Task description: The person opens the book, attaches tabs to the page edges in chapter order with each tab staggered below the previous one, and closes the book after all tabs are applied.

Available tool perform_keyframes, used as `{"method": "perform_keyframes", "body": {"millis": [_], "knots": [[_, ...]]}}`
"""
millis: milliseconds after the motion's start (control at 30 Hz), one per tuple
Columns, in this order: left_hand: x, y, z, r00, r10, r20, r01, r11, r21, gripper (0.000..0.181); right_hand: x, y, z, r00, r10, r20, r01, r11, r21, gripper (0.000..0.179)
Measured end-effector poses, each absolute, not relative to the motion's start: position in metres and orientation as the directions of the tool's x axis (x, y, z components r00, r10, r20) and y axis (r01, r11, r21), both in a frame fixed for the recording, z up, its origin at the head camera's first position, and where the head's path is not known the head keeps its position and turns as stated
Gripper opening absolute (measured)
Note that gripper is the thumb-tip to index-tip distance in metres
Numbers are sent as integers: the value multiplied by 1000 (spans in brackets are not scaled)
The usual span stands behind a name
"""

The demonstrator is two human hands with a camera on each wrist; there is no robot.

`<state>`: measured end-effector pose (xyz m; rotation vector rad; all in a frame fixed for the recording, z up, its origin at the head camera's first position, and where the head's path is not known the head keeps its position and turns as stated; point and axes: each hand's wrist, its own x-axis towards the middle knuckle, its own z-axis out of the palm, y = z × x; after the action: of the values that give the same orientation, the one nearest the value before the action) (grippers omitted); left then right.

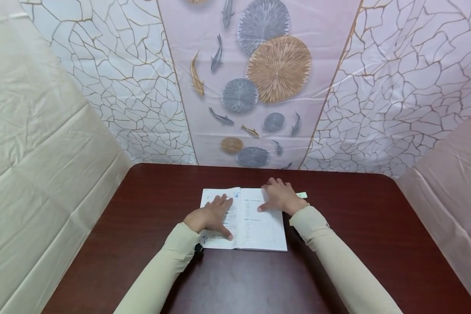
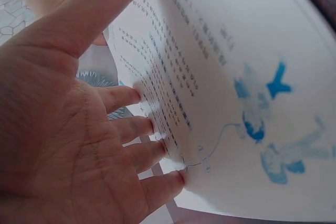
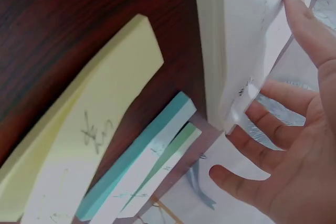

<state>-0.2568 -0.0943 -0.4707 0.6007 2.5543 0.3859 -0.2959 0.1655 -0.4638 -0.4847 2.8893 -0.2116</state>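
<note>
An open book (image 1: 261, 233) with printed pages lies on the dark red-brown table. My left hand (image 1: 210, 216) rests on its left page, fingers spread and thumb pointing toward the spine. In the left wrist view, the fingertips (image 2: 176, 180) touch the page, which carries lines of text and blue drawings. Over the upper right corner of the right page is my right hand (image 1: 279, 198), its thumb on the paper and its other fingers reaching past the top edge. From the right wrist view, its fingers (image 3: 252, 148) are loosely bent beside the book's edge.
Right of the book lie a yellow sticky-note pad (image 3: 118, 80) with handwriting, a teal one (image 3: 144, 148) and a green one (image 3: 176, 156), partly hidden by the right arm in the head view. A patterned curtain (image 1: 251, 131) hangs behind the table (image 1: 337, 200).
</note>
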Motion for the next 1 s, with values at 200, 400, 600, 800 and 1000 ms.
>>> {"method": "perform_keyframes", "body": {"millis": [200,400,600,800,1000], "knots": [[-257,-95,-468,-782,488,-387,357,861,362,126,-290,161,-459,-926,-347,-151,-335,937,-102,81],[-256,-95,-469,-785,481,-390,350,864,362,126,-287,161,-462,-930,-354,-105,-346,934,-84,74],[-255,-94,-472,-776,494,-392,352,855,380,125,-289,171,-460,-961,-276,-35,-255,924,-285,63],[-253,-98,-476,-770,530,-355,371,825,425,124,-271,183,-449,-982,-191,5,-95,461,-882,60],[-258,-112,-480,-765,578,-285,355,747,562,92,-228,160,-451,-929,-370,-28,-28,144,-989,67]]}}
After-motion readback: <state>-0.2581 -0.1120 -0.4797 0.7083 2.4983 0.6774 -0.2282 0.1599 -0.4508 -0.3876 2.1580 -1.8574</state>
